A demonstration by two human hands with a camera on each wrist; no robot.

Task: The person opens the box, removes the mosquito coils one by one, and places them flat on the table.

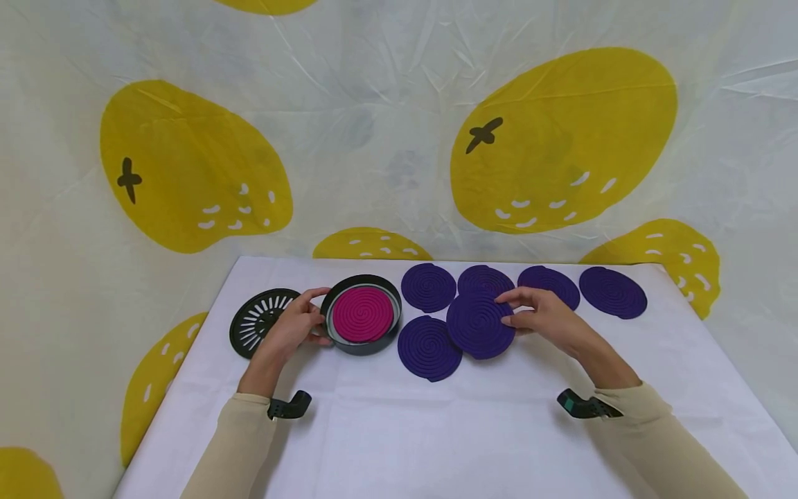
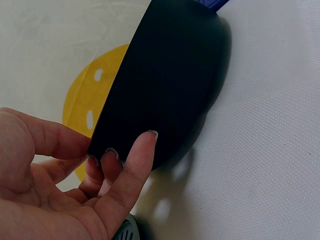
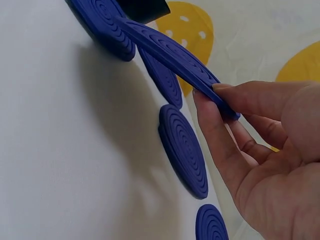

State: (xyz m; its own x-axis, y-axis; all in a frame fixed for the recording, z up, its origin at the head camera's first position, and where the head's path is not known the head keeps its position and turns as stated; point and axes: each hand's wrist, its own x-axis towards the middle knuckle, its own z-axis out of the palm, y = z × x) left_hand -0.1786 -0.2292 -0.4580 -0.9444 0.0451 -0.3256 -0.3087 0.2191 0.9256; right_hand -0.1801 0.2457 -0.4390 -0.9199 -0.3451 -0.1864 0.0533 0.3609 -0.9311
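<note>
My left hand (image 1: 293, 322) grips the left rim of a dark round holder (image 1: 358, 348), thumb at the edge and fingertips against its outer wall in the left wrist view. Inside the holder lies a pink spiral-ridged coaster (image 1: 363, 314). With thumb and fingers, my right hand (image 1: 545, 319) pinches the right edge of a blue-purple spiral coaster (image 1: 480, 324). That coaster is raised and tilted above the table, as the right wrist view shows. It overlaps two matching coasters in the head view: one in front (image 1: 427, 348) and one behind (image 1: 486, 277).
More blue-purple coasters lie along the back edge: one behind the holder's right side (image 1: 428, 287), one beyond my right hand (image 1: 551, 284) and one farther right (image 1: 613, 292). A black slotted disc (image 1: 249, 326) lies left, partly behind my left hand. White cloth (image 1: 424, 436) covers the table.
</note>
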